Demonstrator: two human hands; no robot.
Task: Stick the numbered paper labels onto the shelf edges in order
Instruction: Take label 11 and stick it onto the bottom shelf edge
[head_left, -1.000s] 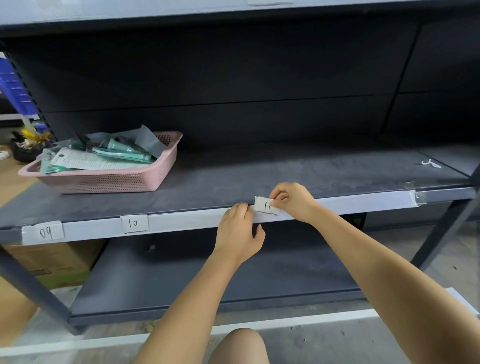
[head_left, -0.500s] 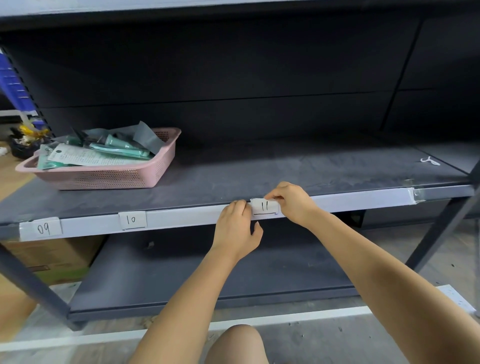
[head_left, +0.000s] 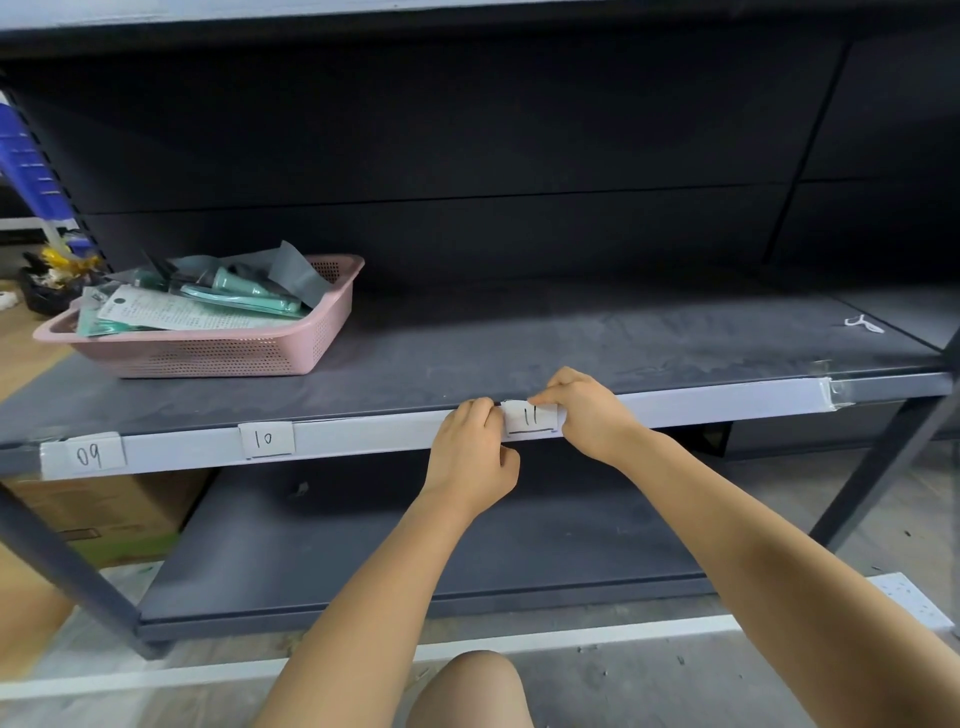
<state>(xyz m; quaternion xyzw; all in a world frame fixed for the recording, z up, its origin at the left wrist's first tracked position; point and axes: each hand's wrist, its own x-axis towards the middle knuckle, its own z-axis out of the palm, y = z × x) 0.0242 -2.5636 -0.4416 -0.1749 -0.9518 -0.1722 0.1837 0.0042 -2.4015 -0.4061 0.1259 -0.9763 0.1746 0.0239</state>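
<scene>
A white strip (head_left: 701, 406) runs along the front edge of the dark shelf. Paper labels "09" (head_left: 89, 456) and "10" (head_left: 265, 440) are stuck on it at the left. Label "11" (head_left: 531, 419) lies flat against the strip near the middle. My left hand (head_left: 475, 452) holds the label's left edge with curled fingers. My right hand (head_left: 584, 410) pinches its upper right corner against the strip.
A pink perforated basket (head_left: 218, 353) with packaged items stands on the shelf at the left. A lower shelf (head_left: 415, 545) sits below, with a cardboard box (head_left: 104, 514) under the left end. A dark post (head_left: 883, 467) stands at the right. My knee (head_left: 472, 691) is at the bottom.
Label "11" went from tilted and lifted off the strip to flat and level against it. Both hands stayed at its two ends.
</scene>
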